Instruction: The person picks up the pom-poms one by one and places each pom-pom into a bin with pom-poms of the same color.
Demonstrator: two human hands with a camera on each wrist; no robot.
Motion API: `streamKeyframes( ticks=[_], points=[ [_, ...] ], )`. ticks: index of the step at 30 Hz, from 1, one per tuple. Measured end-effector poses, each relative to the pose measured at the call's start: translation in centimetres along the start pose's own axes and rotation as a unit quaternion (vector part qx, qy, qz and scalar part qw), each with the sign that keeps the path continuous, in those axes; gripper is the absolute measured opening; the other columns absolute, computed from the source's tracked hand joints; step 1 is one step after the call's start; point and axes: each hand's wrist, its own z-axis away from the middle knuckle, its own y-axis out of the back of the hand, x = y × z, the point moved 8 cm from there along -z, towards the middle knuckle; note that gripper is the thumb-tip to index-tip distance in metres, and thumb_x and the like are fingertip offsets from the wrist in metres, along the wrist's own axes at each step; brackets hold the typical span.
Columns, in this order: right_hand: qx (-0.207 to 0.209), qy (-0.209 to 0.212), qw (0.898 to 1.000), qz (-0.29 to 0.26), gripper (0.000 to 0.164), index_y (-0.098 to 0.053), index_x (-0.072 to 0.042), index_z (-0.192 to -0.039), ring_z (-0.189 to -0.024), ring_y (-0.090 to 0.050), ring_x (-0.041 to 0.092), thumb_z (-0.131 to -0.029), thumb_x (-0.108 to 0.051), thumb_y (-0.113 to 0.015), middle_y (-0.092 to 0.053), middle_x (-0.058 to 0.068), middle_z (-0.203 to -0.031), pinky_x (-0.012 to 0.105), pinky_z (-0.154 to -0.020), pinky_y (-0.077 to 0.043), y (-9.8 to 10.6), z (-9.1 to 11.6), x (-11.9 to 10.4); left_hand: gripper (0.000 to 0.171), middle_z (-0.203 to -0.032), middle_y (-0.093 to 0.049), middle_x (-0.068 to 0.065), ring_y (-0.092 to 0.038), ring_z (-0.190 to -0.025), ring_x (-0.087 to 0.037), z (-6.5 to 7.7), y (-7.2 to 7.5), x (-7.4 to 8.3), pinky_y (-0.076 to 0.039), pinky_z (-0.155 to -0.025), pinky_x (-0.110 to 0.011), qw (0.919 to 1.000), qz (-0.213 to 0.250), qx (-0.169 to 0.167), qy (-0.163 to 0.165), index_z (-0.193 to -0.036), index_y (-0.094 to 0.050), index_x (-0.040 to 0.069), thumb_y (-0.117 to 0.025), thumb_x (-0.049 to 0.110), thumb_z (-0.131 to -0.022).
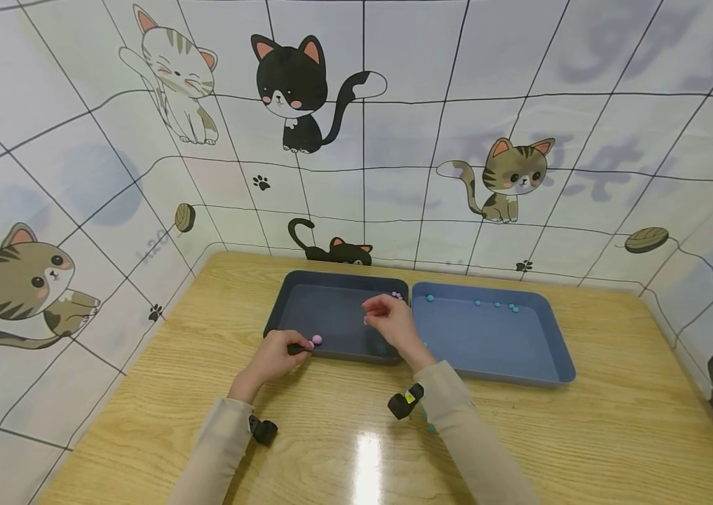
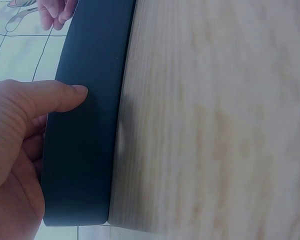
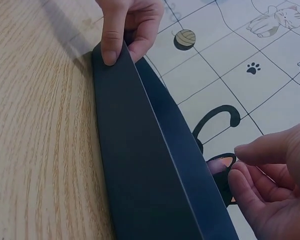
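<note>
My left hand [image 1: 277, 356] grips the near left corner of the dark grey tray [image 1: 343, 355], thumb on the outer wall and the other fingers over the rim. Just beside those fingers, inside the tray, lies a pink ball [image 1: 317, 340] with a smaller one partly hidden. Above the right part of the same tray hovers my right hand [image 1: 390, 322]. Its fingers [image 3: 247, 187] are loosely bent with thumb and fingertip a little apart, and nothing shows between them. Small pink balls [image 1: 397, 295] sit in the tray's far right corner.
A blue tray [image 1: 489, 376] stands against the dark one on its right. Several teal balls [image 1: 512, 306] lie along its far side. More teal pieces [image 1: 430, 428] are on the wooden table [image 1: 634, 393], partly behind my right sleeve. A cat-print sheet [image 1: 394, 140] rises behind.
</note>
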Motion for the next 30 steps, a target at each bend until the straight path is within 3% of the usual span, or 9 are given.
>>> streamKeyframes(
  ticks=[11, 30],
  points=[
    [0.010, 0.017, 1.000, 0.010, 0.018, -0.067, 0.003, -0.098, -0.084, -0.063, 0.026, -0.080, 0.005, -0.069, -0.066, 0.013, -0.093, 0.035, -0.073, -0.054, 0.8, 0.3, -0.8, 0.008, -0.084, -0.069, -0.003, -0.065, -0.080, -0.019, 0.1, 0.2, 0.1, -0.053, -0.072, -0.033, 1.0000, 0.005, 0.003, -0.004, -0.084, -0.073, 0.006, -0.073, 0.003, -0.077],
    [-0.007, 0.075, 0.997, -0.001, 0.020, -0.066, 0.005, -0.098, -0.088, -0.062, 0.028, -0.079, 0.007, -0.069, -0.065, 0.021, -0.097, 0.033, -0.077, -0.053, 2.7, 3.2, -2.8, 0.008, -0.085, -0.070, -0.004, -0.065, -0.080, -0.020, 0.0, 0.2, 0.2, -0.053, -0.071, -0.032, 1.0000, 0.008, 0.000, 0.001, -0.085, -0.073, 0.006, -0.073, 0.002, -0.078]
  ],
)
